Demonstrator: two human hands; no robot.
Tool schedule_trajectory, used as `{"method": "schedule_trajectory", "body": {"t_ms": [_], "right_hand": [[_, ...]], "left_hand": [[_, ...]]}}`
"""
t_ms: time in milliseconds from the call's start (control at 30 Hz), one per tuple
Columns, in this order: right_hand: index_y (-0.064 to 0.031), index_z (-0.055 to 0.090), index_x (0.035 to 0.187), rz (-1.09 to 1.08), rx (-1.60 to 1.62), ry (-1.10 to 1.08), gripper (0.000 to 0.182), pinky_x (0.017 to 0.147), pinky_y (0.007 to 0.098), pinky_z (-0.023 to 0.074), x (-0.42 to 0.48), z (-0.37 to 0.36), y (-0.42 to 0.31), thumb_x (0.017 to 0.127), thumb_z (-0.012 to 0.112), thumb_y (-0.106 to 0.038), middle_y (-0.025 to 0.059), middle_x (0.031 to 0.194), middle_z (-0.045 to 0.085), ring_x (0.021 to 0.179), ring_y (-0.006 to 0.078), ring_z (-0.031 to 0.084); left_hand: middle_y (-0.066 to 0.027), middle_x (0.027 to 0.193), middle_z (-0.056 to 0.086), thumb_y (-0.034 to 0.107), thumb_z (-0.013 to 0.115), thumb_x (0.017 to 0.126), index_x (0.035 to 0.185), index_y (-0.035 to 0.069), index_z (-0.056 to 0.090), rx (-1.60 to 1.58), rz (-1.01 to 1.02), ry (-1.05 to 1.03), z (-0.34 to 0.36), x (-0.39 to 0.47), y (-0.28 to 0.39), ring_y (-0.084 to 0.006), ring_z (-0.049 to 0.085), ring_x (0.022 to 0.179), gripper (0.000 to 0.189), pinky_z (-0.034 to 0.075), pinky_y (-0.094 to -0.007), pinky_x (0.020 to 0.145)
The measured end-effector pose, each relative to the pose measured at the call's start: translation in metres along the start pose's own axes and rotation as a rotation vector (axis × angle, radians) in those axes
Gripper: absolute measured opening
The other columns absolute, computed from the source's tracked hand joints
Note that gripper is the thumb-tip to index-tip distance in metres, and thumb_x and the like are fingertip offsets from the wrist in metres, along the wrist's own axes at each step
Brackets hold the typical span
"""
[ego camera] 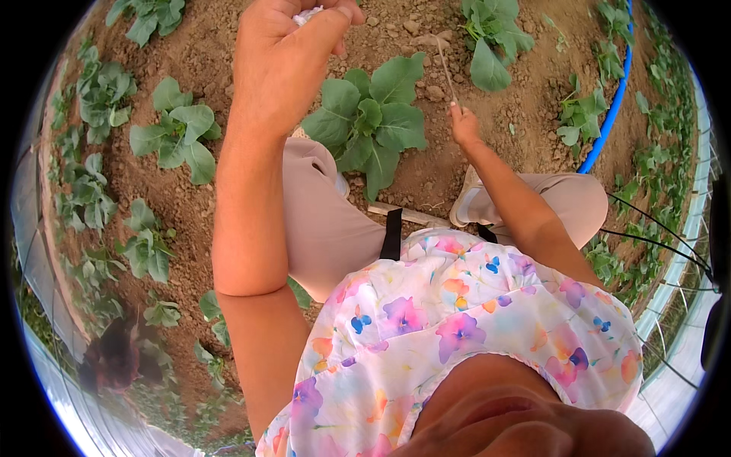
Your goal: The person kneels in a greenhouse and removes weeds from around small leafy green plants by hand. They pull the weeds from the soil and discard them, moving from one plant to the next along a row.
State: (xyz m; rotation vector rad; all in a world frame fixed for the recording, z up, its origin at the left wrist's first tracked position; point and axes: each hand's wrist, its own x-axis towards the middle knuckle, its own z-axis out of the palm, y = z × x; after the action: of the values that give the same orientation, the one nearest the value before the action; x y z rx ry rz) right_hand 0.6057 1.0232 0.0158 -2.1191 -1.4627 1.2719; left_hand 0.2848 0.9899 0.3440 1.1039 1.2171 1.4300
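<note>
At the top of the view my left hand [297, 40] is closed around a small white crumpled thing [308, 15], which its fingers mostly hide; I cannot tell its material. My right hand [464, 123] grips a thin, stick-like rod [445, 65]. The rod slants away from me, its far end by the brown soil [434, 177]. Between my two hands grows a broad-leaved green plant [370, 117], cabbage-like, rooted in that soil. Another leafy plant [492, 43] stands beyond the right hand.
My bent legs [325, 211] straddle a pale wooden strip [408, 214] below the middle plant. More seedlings [177, 131] grow at the left. A blue hose [614, 105] curves along the right, with a dense row of plants [657, 165] beyond it.
</note>
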Motion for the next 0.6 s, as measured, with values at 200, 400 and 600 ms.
{"method": "schedule_trajectory", "body": {"t_ms": [200, 400, 600], "right_hand": [[-0.0025, 0.061, 0.092, -0.396, 0.359, 0.144, 0.045, 0.052, 0.0304, 0.0396, 0.043, -0.024, -0.104, 0.095, 0.048, -0.045, 0.002, 0.068, 0.053, 0.055, 0.0121, 0.048], [-0.0037, 0.061, 0.097, 0.091, -0.13, -0.051, 0.04, 0.048, 0.0337, 0.039, 0.059, 0.006, -0.074, 0.098, 0.045, -0.041, 0.0027, 0.067, 0.051, 0.052, 0.0153, 0.046], [-0.0021, 0.062, 0.095, 0.094, 0.116, 0.021, 0.041, 0.061, 0.0378, 0.043, 0.059, 0.021, -0.055, 0.096, 0.047, -0.04, 0.0076, 0.074, 0.057, 0.063, 0.022, 0.053]], "left_hand": [[0.0008, 0.079, 0.058, 0.002, 0.053, 0.083, 0.097, 0.002, 0.059, -0.033, -0.002, 0.009, -0.003, 0.001, -0.005, -0.0025, 0.047, 0.063, 0.016, 0.037, -0.0174, 0.056], [0.0006, 0.08, 0.058, 0.004, 0.055, 0.085, 0.099, 0.001, 0.059, -0.114, -0.057, -0.02, -0.006, 0.001, -0.006, -0.002, 0.046, 0.063, 0.015, 0.037, -0.017, 0.055], [0.0014, 0.081, 0.056, 0.004, 0.055, 0.087, 0.101, 0.001, 0.058, -0.069, -0.052, 0.044, -0.013, -0.005, -0.007, -0.0017, 0.045, 0.062, 0.014, 0.034, -0.017, 0.053]]}}
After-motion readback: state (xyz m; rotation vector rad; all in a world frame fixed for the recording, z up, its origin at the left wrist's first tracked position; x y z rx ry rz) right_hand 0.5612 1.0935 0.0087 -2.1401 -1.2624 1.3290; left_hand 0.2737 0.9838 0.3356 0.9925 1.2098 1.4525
